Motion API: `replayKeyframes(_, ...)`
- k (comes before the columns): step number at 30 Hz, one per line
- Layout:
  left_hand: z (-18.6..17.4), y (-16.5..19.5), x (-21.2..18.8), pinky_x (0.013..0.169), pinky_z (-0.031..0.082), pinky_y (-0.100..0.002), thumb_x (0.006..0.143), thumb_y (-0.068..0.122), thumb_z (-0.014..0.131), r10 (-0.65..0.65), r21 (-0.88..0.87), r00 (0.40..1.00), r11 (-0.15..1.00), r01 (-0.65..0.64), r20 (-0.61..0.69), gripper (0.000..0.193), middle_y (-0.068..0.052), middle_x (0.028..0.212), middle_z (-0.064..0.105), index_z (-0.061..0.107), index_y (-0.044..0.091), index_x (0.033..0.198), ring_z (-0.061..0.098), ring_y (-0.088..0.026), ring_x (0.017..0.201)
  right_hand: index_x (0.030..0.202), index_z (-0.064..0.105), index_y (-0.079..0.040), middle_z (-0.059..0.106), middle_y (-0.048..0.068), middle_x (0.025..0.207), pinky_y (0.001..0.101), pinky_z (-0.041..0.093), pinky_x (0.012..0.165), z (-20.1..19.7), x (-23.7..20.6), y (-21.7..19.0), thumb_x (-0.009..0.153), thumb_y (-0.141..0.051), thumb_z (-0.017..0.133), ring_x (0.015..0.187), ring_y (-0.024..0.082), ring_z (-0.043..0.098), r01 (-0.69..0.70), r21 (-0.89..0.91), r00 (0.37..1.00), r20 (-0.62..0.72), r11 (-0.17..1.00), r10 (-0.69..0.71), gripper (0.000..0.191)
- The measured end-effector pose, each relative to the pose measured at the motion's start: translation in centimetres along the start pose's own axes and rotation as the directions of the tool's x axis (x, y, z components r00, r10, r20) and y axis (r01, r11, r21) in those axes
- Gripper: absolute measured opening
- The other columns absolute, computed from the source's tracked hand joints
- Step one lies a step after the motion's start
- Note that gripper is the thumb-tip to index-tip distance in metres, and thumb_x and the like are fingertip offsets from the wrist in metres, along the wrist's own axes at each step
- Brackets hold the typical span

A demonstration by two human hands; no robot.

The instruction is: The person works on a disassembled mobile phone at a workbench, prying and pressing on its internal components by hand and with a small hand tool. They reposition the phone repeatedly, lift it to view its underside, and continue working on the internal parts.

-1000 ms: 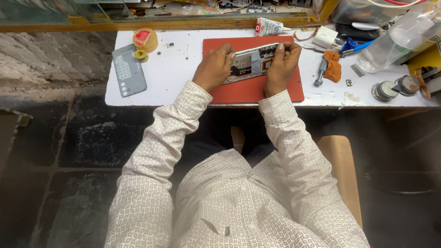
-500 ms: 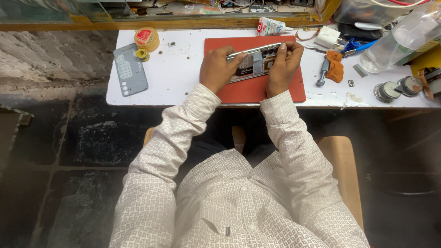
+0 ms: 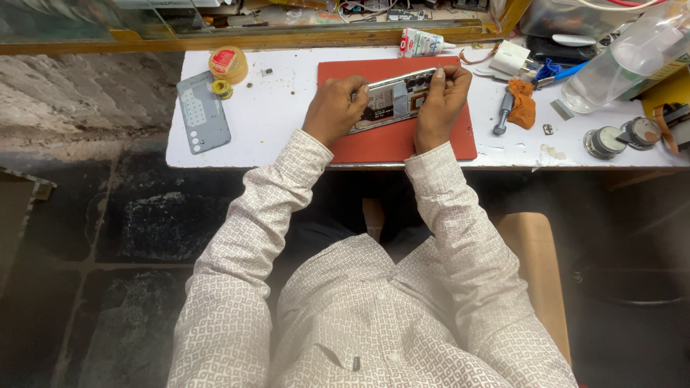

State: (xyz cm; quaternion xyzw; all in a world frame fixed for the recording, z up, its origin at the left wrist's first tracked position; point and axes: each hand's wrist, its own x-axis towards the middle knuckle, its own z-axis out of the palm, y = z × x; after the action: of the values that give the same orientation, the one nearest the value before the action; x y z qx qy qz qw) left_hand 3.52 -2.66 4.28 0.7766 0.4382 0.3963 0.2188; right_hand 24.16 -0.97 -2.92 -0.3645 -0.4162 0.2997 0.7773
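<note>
An opened phone (image 3: pixel 392 100) with its insides showing is held tilted over a red mat (image 3: pixel 388 144) on the white table (image 3: pixel 280 122). My left hand (image 3: pixel 334 108) grips its left end. My right hand (image 3: pixel 440 97) grips its right end, fingers curled over the upper edge. Both patterned sleeves reach up from the bottom of the view.
A grey phone back cover (image 3: pixel 203 111) lies at the left, with a yellow tape roll (image 3: pixel 228 63) behind it. A glue tube (image 3: pixel 420 43), a white charger (image 3: pixel 510 57), an orange cloth (image 3: pixel 522 102), a screwdriver (image 3: pixel 501 115), a clear bottle (image 3: pixel 625 61) and small tins (image 3: pixel 622 136) crowd the right side.
The phone stays in both hands over the mat. It has tilted slightly, and my right fingers have shifted up along its top edge.
</note>
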Motion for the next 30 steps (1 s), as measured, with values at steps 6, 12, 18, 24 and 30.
replayKeyframes(6, -1.2, -0.4, 0.3, 0.057, 0.050, -0.037, 0.101, 0.020, 0.053, -0.009, -0.052, 0.987, 0.998, 0.018, 0.160, 0.028, -0.012, 0.067, 0.069, 0.072, 0.001, 0.109, 0.063, -0.023, 0.053, 0.112, 0.048, -0.004, 0.049, 0.000, 0.094, 0.0227, 0.043, 0.074, 0.0, 0.0, 0.0, 0.111, -0.009, 0.050, 0.082, 0.006, 0.045, 0.001, -0.016, 1.000, -0.005, 1.000, -0.001, 0.006)
replayKeyframes(12, 0.1, 1.0, -0.1, 0.052, 0.045, -0.041, 0.097, 0.049, 0.070, -0.256, 0.165, 0.965, 0.956, 0.244, 0.055, 0.053, -0.014, 0.058, 0.065, 0.075, 0.000, 0.077, 0.060, -0.027, 0.049, 0.112, 0.047, -0.003, 0.052, 0.001, 0.101, 0.0240, 0.048, 0.081, 0.1, -0.2, -0.3, 0.111, -0.009, 0.049, 0.088, 0.007, 0.050, 0.040, -0.009, 0.999, 0.010, 0.999, -0.040, 0.006)
replayKeyframes(18, 0.5, 0.7, 0.2, 0.051, 0.049, -0.037, 0.097, 0.038, 0.068, 0.012, 0.021, 0.996, 1.000, -0.010, -0.084, 0.039, -0.013, 0.064, 0.071, 0.078, 0.003, 0.085, 0.066, -0.024, 0.050, 0.111, 0.049, -0.003, 0.050, 0.001, 0.093, 0.0226, 0.045, 0.074, 0.1, -0.1, -0.6, 0.111, -0.009, 0.050, 0.081, 0.006, 0.046, -0.025, -0.037, 1.000, -0.014, 0.999, 0.024, 0.006)
replayKeyframes(24, 0.1, 0.1, -0.2, 0.053, 0.052, -0.036, 0.101, 0.032, 0.064, 0.050, 0.021, 0.997, 0.999, -0.049, -0.053, 0.032, -0.013, 0.068, 0.073, 0.077, 0.004, 0.095, 0.069, -0.025, 0.053, 0.111, 0.048, -0.004, 0.052, 0.001, 0.095, 0.0225, 0.046, 0.076, 0.3, -0.3, -0.7, 0.110, -0.009, 0.048, 0.083, 0.006, 0.047, -0.017, -0.020, 1.000, -0.010, 1.000, 0.016, 0.005)
replayKeyframes(30, -0.1, -0.2, -0.2, 0.056, 0.051, -0.038, 0.104, 0.023, 0.060, 0.096, 0.012, 0.995, 0.995, -0.095, -0.037, 0.026, -0.014, 0.069, 0.071, 0.075, 0.003, 0.096, 0.067, -0.026, 0.055, 0.111, 0.048, -0.004, 0.051, 0.001, 0.097, 0.0232, 0.046, 0.077, 0.3, -0.3, -0.6, 0.110, -0.009, 0.048, 0.084, 0.007, 0.047, 0.000, -0.002, 1.000, -0.005, 1.000, 0.000, 0.005)
